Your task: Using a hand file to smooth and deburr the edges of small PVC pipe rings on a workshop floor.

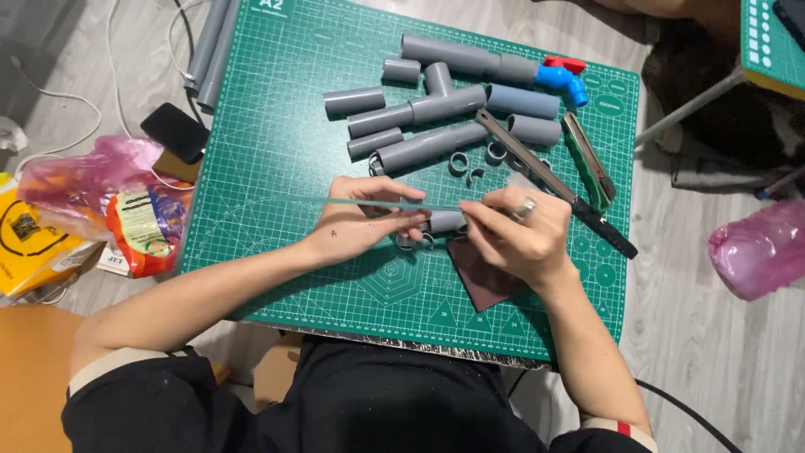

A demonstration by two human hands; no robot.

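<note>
- While the left hand (356, 225) rests on the green cutting mat (268, 151), its fingers point to the right and lie along a thin transparent ruler (369, 201), which they press down.
- The ruler lies almost level across the mat, from the left part of the mat to the right hand (516, 235).
- The right hand is curled, with a ring on one finger, and it pinches the right end of the ruler; how firmly it grips, I cannot tell.
- Between the two hands sits a short grey pipe piece (444, 221), touching the fingertips of the left hand and lying just under the ruler.
- A dark brown sheet of sandpaper (482, 281) lies on the mat below the right hand, partly covered by it.
- A long black and grey hand saw (545, 178) lies slanted on the mat, and its black handle end passes just behind the right hand.
- Beside the saw, to the right, is a green utility knife (591, 164).
- Farther up on the mat lie many grey pipe sections (419, 147), a grey tee fitting (440, 96), some small cut rings (478, 159), and a blue valve with red handle (560, 75).
- Left of the mat on the floor are a black phone (174, 130) and coloured plastic bags (92, 193).
</note>
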